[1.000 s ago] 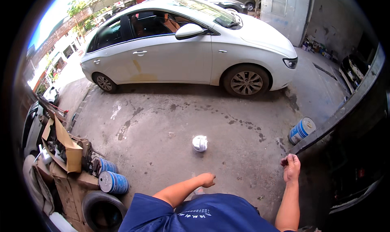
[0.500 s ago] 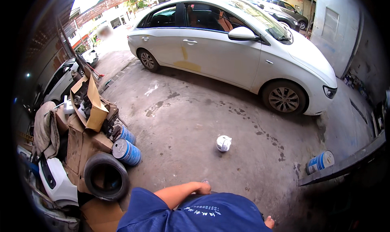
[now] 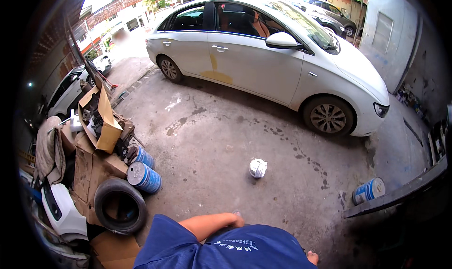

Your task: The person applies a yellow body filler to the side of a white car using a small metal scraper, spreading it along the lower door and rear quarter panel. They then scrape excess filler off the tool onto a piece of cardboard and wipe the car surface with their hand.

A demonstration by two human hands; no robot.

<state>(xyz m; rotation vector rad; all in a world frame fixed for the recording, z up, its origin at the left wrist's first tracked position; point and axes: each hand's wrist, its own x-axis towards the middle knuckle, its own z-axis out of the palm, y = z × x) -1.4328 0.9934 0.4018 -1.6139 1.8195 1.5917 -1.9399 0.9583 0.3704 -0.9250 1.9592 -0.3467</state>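
Observation:
My left hand (image 3: 237, 219) is held in front of my dark blue shirt (image 3: 226, 248), arm bent across. Its fingers look curled in, and what they hold, if anything, is hidden; a small pale patch shows beside them. Only a bit of my right hand (image 3: 312, 257) shows at the right edge of the shirt, its fingers mostly hidden. On the concrete ahead lies a white, rounded, wrapped-looking bundle (image 3: 257, 168), apart from both hands. Beyond it stands a white car (image 3: 263, 62), side on, with yellowish patches on its rear door and lower side.
At left are a tyre (image 3: 120, 206), blue metal drums (image 3: 144, 177), cardboard boxes (image 3: 94, 168) and a white car body panel (image 3: 66, 210). Another blue drum (image 3: 368, 191) lies at right by a dark beam (image 3: 395, 197). A grey metal door (image 3: 388, 33) stands at far right.
The view has shifted slightly, so the car, bundle and drums sit a little further left in the picture. My hands stay in nearly the same place.

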